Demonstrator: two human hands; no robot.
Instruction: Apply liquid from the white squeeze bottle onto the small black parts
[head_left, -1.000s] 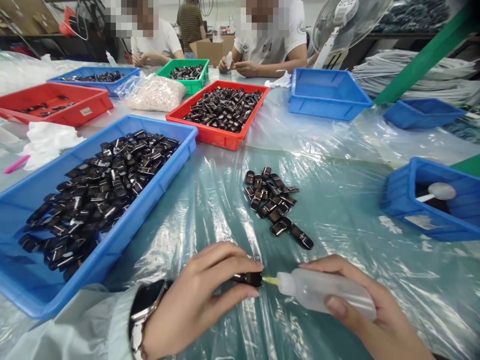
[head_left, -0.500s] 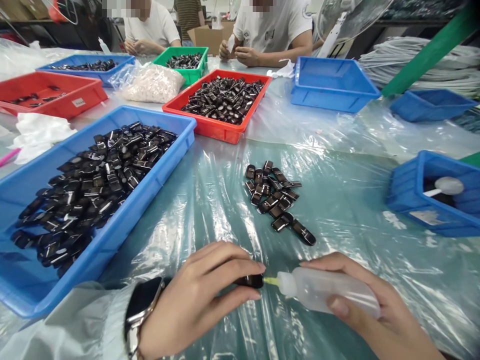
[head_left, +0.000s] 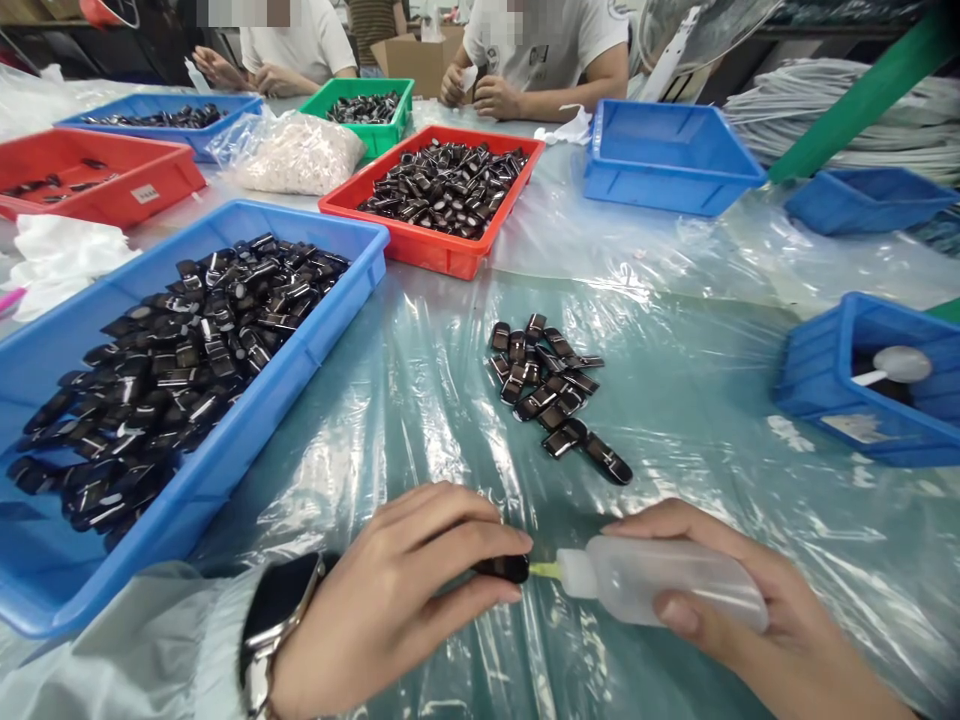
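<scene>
"Green work surface [head_left: 697, 400], under wrinkled clear plastic sheeting, fills most of my head view. At its far side I log two people in white shirts [head_left: 559, 60]. What do you have for the left?"

"Left hand [head_left: 412, 580]: thumb and fingers in a narrow pinch on a glossy black elongated piece [head_left: 511, 568]. I place the piece low and central in the view, one end showing past the fingertips, facing right. A watch with a dark square face [head_left: 283, 592] sits at the wrist, next to a pale grey-green sleeve [head_left: 135, 640]."

"And the right?"

"Right hand [head_left: 784, 620]: wrapped round a translucent white plastic bottle [head_left: 645, 578], held on its side. Its thin yellow-green nozzle tip [head_left: 546, 570] points left at the piece's end."

"Contact?"

"Looks so, but from my station I cannot tell touching from just beside."

"Surroundings?"

"Small heap of glossy black pieces [head_left: 553, 388], loose on the sheeting beyond the hands. To the left, a long blue plastic tray [head_left: 277, 395] holding many similar ones; farther back, a red plastic tray [head_left: 427, 255], likewise loaded. Right side: a deep blue plastic bin [head_left: 814, 385] with a white round-bowled spoon [head_left: 902, 364] in it."
</scene>
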